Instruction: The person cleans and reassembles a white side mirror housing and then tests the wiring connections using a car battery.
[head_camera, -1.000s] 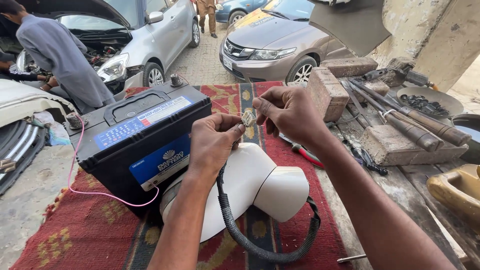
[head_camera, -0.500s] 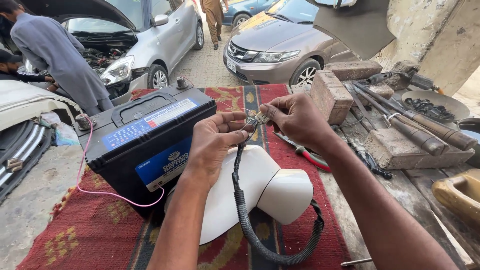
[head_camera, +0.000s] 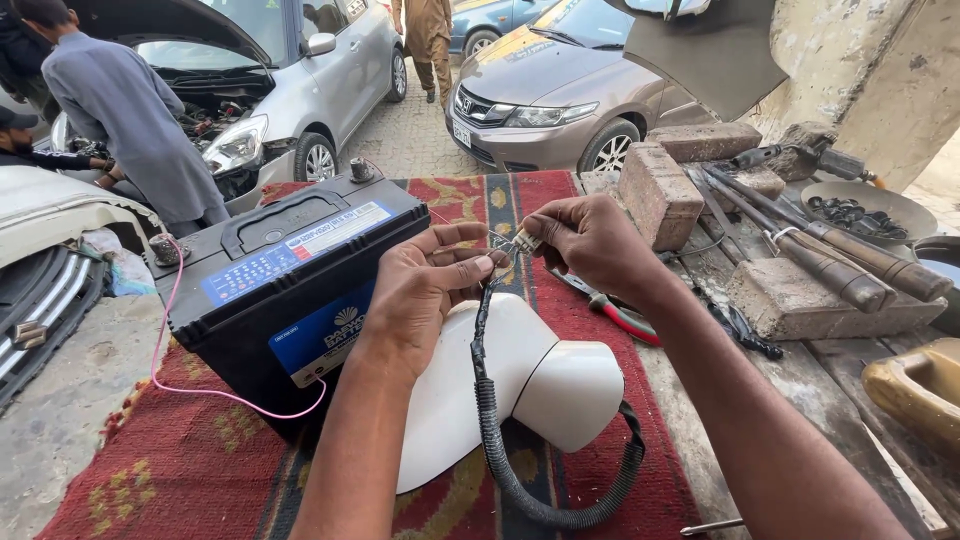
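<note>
My right hand (head_camera: 590, 240) is pinching a small connector (head_camera: 527, 240) at its fingertips, while my left hand (head_camera: 425, 285) is gripping thin wire just beside it. Below both, the black corrugated cable (head_camera: 490, 400) is looping around a white side mirror (head_camera: 520, 385); a car battery (head_camera: 290, 275) is sitting left of my fingers.

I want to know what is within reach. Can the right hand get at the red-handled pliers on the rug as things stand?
Probably yes, once it lets go: the right hand pinches a small connector, and the pliers lie uncovered on the rug just below its wrist.
</note>
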